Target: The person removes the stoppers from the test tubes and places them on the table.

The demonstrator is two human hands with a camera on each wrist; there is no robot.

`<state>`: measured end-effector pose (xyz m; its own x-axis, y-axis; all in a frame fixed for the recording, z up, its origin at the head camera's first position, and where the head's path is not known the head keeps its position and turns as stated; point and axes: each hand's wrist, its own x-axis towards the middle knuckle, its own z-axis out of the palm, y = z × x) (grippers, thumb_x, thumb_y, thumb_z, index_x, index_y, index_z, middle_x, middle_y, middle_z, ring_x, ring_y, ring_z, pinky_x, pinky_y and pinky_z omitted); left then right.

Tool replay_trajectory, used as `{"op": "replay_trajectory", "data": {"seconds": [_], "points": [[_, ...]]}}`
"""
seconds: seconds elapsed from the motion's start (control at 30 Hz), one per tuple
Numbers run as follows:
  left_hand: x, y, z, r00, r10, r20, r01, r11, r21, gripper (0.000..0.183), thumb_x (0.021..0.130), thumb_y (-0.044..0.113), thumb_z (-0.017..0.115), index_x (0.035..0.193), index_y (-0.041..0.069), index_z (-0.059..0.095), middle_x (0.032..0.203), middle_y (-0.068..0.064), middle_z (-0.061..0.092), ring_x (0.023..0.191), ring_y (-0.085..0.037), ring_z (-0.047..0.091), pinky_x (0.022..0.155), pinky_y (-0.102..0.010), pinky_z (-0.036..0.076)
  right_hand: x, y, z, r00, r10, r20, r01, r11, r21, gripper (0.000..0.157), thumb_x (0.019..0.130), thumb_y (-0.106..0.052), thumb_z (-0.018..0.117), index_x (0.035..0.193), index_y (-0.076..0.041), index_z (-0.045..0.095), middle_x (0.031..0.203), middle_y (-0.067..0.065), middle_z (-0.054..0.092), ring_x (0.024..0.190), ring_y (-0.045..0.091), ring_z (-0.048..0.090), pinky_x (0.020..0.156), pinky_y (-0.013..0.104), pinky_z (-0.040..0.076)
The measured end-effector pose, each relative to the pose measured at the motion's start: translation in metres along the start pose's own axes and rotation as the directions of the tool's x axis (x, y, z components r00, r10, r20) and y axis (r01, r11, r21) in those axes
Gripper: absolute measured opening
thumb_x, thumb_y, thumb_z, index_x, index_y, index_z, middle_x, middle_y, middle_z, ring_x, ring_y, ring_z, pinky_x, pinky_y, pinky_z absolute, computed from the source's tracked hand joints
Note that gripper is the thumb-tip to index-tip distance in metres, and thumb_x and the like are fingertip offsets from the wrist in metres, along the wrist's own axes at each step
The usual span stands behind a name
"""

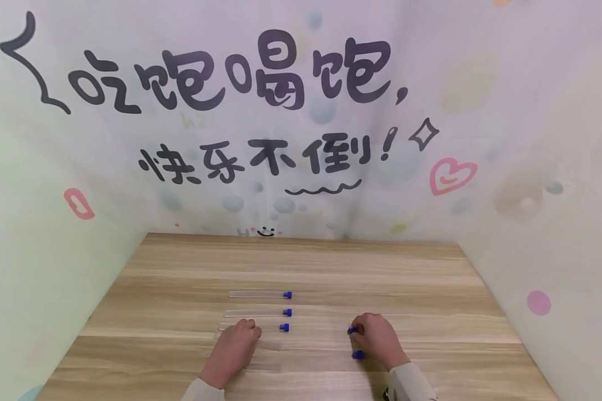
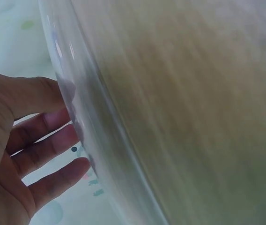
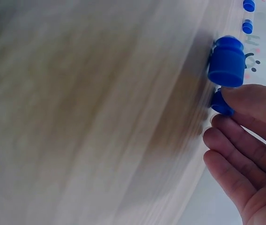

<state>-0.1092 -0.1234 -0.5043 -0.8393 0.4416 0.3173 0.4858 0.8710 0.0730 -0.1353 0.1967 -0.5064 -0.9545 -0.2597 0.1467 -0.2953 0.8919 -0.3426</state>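
Observation:
Three clear test tubes with blue caps lie side by side left of the middle: a far one [image 1: 258, 294], a second one [image 1: 256, 313] and a near one [image 1: 271, 327]. My left hand [image 1: 236, 345] is down at the table just before the near tube, thumb and fingers pinching a clear tube whose end barely shows. Close to the left wrist camera, a transparent tube [image 2: 109, 112] hides those fingertips. On the right, my right hand [image 1: 378, 337] pinches a small blue cap [image 3: 222, 103] between thumb and index finger, its other fingers loosely bent. A loose blue cap [image 1: 358, 355] sits nearer me.
Everything lies on a wood-grain table [image 1: 301, 262]. A pale printed wall covering [image 1: 301, 211] with dark lettering rises behind its back edge and along both sides. Two blue caps of the capped tubes [image 3: 247, 26] show far off in the right wrist view.

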Motion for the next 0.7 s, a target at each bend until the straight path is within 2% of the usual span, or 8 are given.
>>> {"op": "replay_trajectory", "data": {"seconds": [0.2, 0.4, 0.7], "points": [[-0.0033, 0.0009, -0.0021, 1.000, -0.004, 0.014, 0.004, 1.000, -0.014, 0.014, 0.071, 0.002, 0.073, 0.067, 0.010, 0.062, 0.067, 0.002, 0.055, 0.061, -0.014, 0.052, 0.049, -0.026, 0.043, -0.0019, -0.0029, 0.0002, 1.000, -0.005, 0.009, 0.005, 1.000, 0.011, 0.010, 0.071, -0.010, 0.080, 0.075, -0.010, 0.072, 0.073, -0.003, 0.067, 0.062, 0.004, 0.053, 0.056, 0.020, 0.045], [-0.0024, -0.0003, -0.0016, 1.000, 0.004, 0.019, -0.003, 1.000, -0.006, 0.015, 0.073, 0.003, 0.072, 0.065, 0.010, 0.062, 0.066, 0.002, 0.054, 0.059, -0.012, 0.049, 0.049, -0.025, 0.041, -0.0009, -0.0050, -0.0012, 1.000, 0.004, 0.021, -0.004, 1.000, 0.012, 0.010, 0.071, -0.009, 0.080, 0.077, -0.010, 0.072, 0.074, -0.001, 0.068, 0.063, 0.006, 0.056, 0.058, 0.021, 0.047], [-0.0020, -0.0031, -0.0012, 0.999, 0.034, -0.018, -0.034, 0.999, 0.011, 0.012, 0.068, 0.007, 0.074, 0.070, 0.012, 0.063, 0.070, 0.002, 0.056, 0.064, -0.014, 0.053, 0.052, -0.028, 0.042, 0.0002, -0.0048, -0.0011, 1.000, 0.000, 0.012, 0.000, 1.000, -0.005, 0.013, 0.069, -0.009, 0.082, 0.077, -0.009, 0.072, 0.072, -0.002, 0.066, 0.062, 0.005, 0.054, 0.057, 0.021, 0.045]]}}
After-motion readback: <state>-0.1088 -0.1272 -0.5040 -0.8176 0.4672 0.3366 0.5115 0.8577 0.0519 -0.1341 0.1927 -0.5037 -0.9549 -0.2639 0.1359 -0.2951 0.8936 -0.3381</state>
